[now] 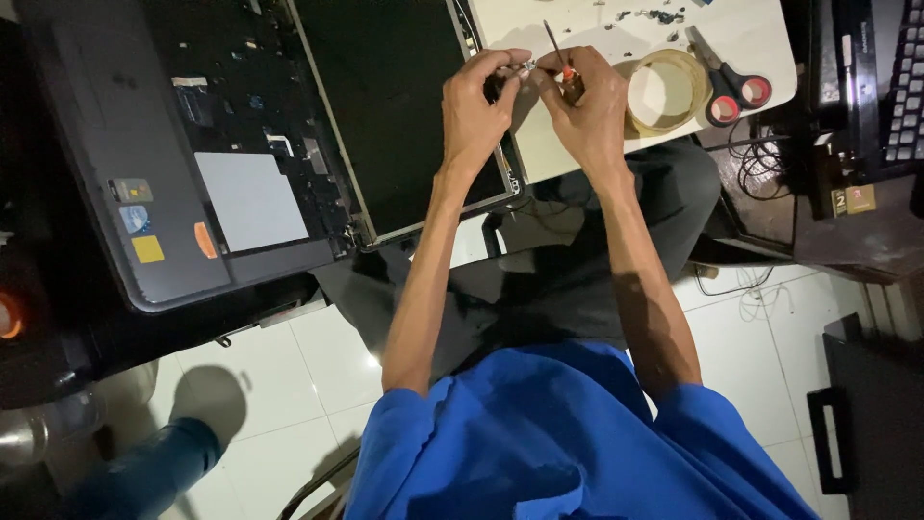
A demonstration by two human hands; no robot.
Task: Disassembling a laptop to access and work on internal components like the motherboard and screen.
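My left hand [478,101] pinches a small metal part [528,66] between thumb and forefinger, above the corner of an open laptop's dark screen [395,106]. My right hand [587,101] holds a thin screwdriver [556,46] with an orange band, its tip meeting the small part. Both hands touch each other over the edge of a white work surface [568,24]. The opened laptop base [173,135], keyboard removed, lies to the left with its touchpad [252,200] showing.
A roll of tape [666,91] and red-handled scissors [729,85] lie right of my hands, with small loose screws [654,14] farther back. Another keyboard [905,87] sits at the far right. Cables [756,159] hang there. White floor tiles [318,366] lie below.
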